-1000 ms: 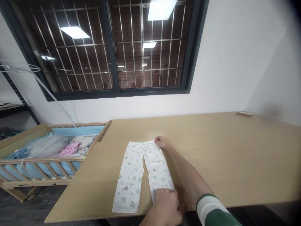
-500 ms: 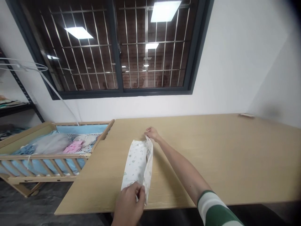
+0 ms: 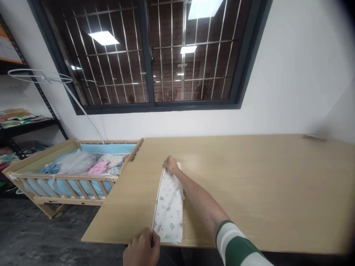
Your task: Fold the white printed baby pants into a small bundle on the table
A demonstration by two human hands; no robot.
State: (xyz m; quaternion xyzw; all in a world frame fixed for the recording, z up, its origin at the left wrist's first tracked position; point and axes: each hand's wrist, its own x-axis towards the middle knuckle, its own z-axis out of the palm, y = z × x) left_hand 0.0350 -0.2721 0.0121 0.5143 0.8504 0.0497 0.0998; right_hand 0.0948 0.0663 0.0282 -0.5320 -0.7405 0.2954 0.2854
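A white cloth point(image 3: 169, 208) with a small green and brown print lies folded into a long strip on the wooden table point(image 3: 244, 184). My left hand point(image 3: 142, 246) is closed on its near left corner, right at the table's front edge. At the far end, my right hand point(image 3: 171, 164) pinches the cloth's upper left corner, the arm reaching across from the right. Between the two hands the left edge runs straight. The fingertips of my right hand are partly hidden.
Left of the table stands a wooden crib point(image 3: 80, 177) with blue lining, holding pink and white fabrics. A white hoop on a pole point(image 3: 83, 107) rises behind it. Shelves point(image 3: 27, 125) with folded textiles stand far left. A barred window point(image 3: 149, 59) is above the table.
Both hands have moved left with the cloth's edge. The raised right side has been folded over to the left, so the strip now lies flatter and narrower. The view has shifted slightly.
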